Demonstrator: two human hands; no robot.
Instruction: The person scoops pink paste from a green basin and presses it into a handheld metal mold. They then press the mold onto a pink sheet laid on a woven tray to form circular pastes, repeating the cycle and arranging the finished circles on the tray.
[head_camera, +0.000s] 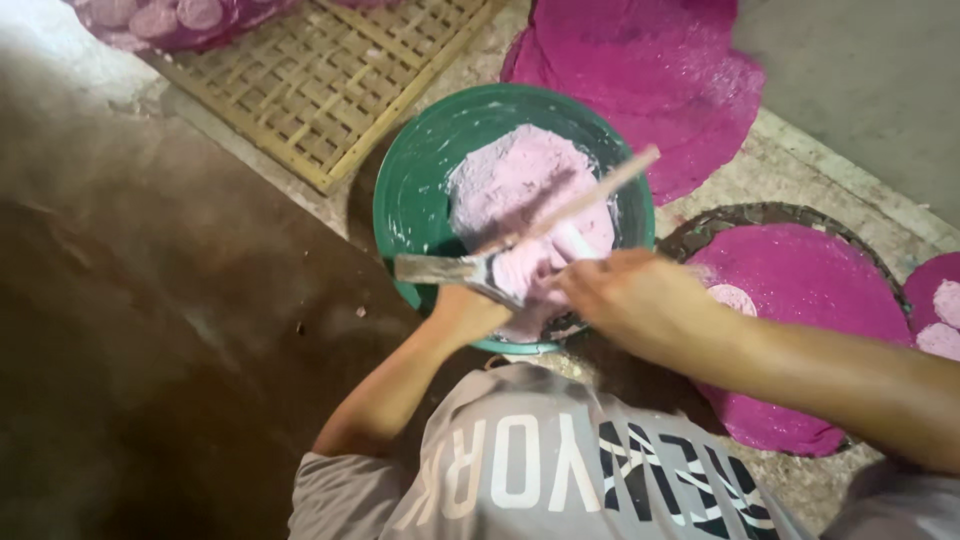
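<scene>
A green bowl (420, 170) sits on the floor (860, 70), full of pale pink powder (520, 180). The left hand (465, 315) grips a flat brush (440, 268) at the bowl's near edge. The right hand (625, 295) has its fingers (580, 285) closed around a thin wooden stick (590, 195) that lies slanted over the powder. Round pink sheets (800, 290) lie beside the bowl, and a bamboo mat (330, 70) lies behind it.

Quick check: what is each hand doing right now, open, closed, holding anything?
Left hand: closed on the brush over the green bowl.
Right hand: closed, apparently on the wooden stick; grip blurred.
</scene>
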